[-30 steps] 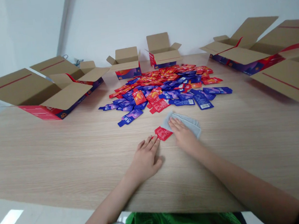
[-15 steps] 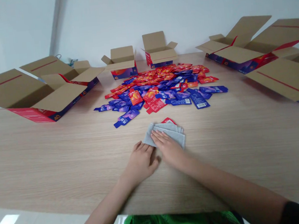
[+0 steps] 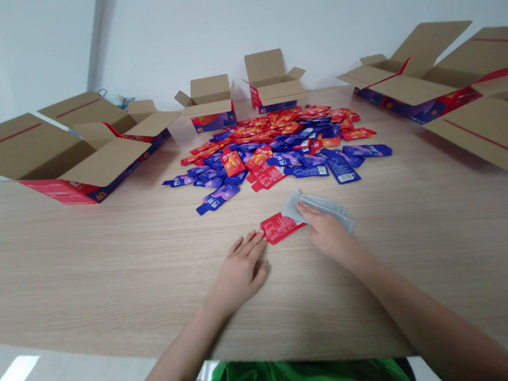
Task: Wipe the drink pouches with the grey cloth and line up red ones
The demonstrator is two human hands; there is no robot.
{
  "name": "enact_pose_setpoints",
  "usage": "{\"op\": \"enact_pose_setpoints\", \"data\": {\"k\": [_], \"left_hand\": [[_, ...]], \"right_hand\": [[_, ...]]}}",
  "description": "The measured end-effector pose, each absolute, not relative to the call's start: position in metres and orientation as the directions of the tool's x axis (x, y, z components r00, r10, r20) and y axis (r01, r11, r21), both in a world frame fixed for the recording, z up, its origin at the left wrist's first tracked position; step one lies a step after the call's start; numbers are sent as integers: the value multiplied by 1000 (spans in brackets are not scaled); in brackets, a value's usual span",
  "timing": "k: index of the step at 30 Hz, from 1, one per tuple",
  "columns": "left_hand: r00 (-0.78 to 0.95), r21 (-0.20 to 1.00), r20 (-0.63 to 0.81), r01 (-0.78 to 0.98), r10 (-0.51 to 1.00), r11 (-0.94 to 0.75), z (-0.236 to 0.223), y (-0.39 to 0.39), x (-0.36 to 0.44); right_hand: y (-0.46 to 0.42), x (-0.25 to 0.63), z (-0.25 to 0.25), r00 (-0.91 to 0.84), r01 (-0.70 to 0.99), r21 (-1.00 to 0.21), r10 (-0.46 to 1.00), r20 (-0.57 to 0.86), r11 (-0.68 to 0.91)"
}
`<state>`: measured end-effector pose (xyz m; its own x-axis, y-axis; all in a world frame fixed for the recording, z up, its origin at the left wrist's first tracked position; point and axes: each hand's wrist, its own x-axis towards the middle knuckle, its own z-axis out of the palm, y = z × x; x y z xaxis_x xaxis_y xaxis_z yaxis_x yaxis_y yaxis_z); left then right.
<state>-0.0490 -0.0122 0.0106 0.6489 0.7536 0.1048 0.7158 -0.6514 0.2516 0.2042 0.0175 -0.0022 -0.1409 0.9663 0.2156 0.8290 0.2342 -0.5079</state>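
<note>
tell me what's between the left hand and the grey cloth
In the head view, a red packet lies between the left hand and the grey cloth, partly under the cloth.

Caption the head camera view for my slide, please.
Left hand touches a red packet while the right hand presses a grey cloth over one end, before heaped packets and open boxes.

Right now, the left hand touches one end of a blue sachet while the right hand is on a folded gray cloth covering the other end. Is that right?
The colour is wrong: the head view shows a red sachet. The left hand touches one end; the right hand is on the folded gray cloth covering the other.
</note>
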Motion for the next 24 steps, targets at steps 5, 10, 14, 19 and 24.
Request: {"op": "enact_pose_setpoints", "data": {"k": [5,10,14,19,24], "left_hand": [[645,247,78,726,760,-641,9,-15,-52],[638,258,60,733,768,-629,12,-14,-50],[628,257,42,745,777,-616,12,-15,-48],[622,252,22,754,783,-606,12,-16,-47],[636,271,-10,744,772,-610,14,-15,-49]], "right_hand": [[22,209,7,64,776,-601,924,376,191],[3,153,-4,-377,754,-420,856,354,505],[2,150,-12,-421,811,-335,876,235,480],[6,161,-11,-209,910,-297,937,278,291],[1,148,-9,-510,755,-332,825,243,565]]}}
